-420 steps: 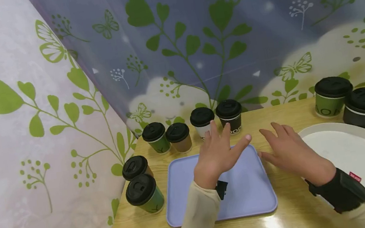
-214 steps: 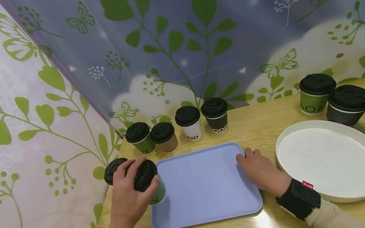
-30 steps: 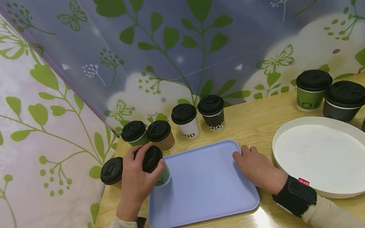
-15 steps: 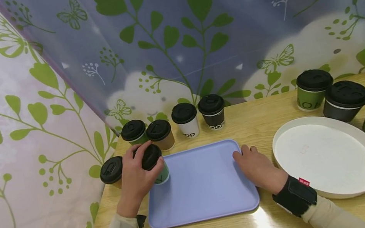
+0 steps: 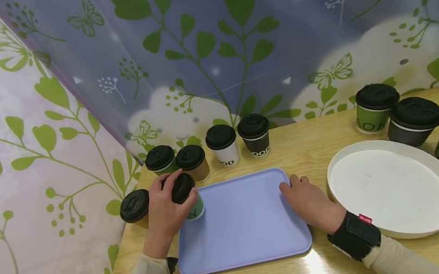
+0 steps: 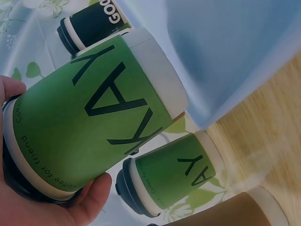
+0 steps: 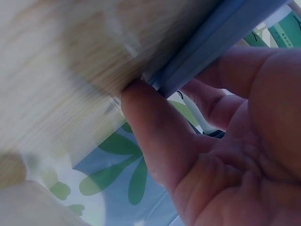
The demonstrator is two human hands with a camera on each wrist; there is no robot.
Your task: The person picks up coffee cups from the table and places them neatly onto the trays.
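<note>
My left hand (image 5: 165, 212) holds a green paper coffee cup (image 5: 196, 208) with a black lid, fingers and thumb round the lid end. In the left wrist view, dark "KAY" lettering runs across the green cup (image 6: 96, 110). It is at the back left corner of the lavender tray (image 5: 249, 228); whether its base touches the tray I cannot tell. My right hand (image 5: 312, 202) is at the tray's right side. In the right wrist view, the thumb (image 7: 155, 127) and fingers pinch the tray's rim (image 7: 193, 52).
Behind the tray stand a green cup (image 5: 161, 159), a brown cup (image 5: 199, 170), a white cup (image 5: 227, 154) and a black cup (image 5: 257, 143). Another brown cup (image 5: 134, 206) is left of my left hand. At right, a round white tray (image 5: 401, 233) sits before more lidded cups (image 5: 415, 121).
From an open, raised pose, my right hand came to the lavender tray's rim. My left hand took the green cup from the tray's left and moved it to the back left corner. The last second shows hardly any movement.
</note>
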